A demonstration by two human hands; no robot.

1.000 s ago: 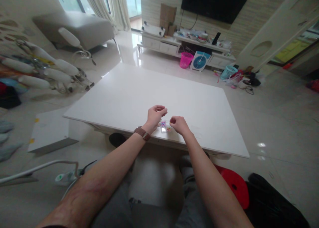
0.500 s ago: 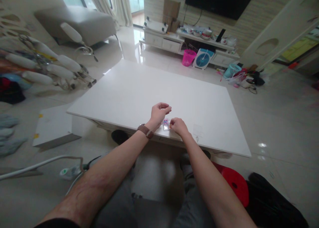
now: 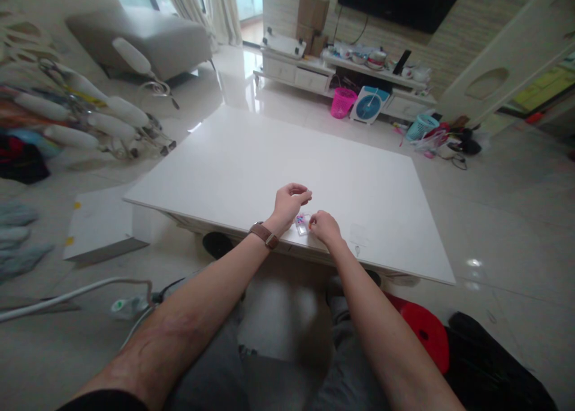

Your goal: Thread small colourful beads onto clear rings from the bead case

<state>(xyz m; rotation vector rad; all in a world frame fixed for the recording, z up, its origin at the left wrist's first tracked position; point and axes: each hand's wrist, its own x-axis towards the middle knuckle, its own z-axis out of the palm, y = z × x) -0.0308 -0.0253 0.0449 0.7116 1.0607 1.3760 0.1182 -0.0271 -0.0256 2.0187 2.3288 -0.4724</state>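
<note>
Over the near edge of the white table point(image 3: 251, 159), my left hand point(image 3: 288, 204) is bent with thumb and fingertips pinched together. Whatever it may hold is too small to make out. Close on its right, my right hand point(image 3: 326, 227) pinches a small orange piece, mostly hidden by the fingers. Between the hands lies a small clear plastic case point(image 3: 302, 229) with tiny pink, blue and purple pieces in its far part. To the right, a thin transparent sheet or lid point(image 3: 358, 233) rests flat on the table, with a tiny unclear item point(image 3: 357, 250) near it.
A red stool point(image 3: 422, 333) and a black bag point(image 3: 489, 357) are at my right. A white box point(image 3: 101, 225) stands on the floor at left, near a lamp with white shades point(image 3: 121, 111). Beyond the table are a pink basket point(image 3: 343, 103) and a blue-and-white fan point(image 3: 369, 105).
The view has shifted slightly. My right hand has turned a little, still pinching the orange piece beside the case. My left hand keeps nearly the same pose.
</note>
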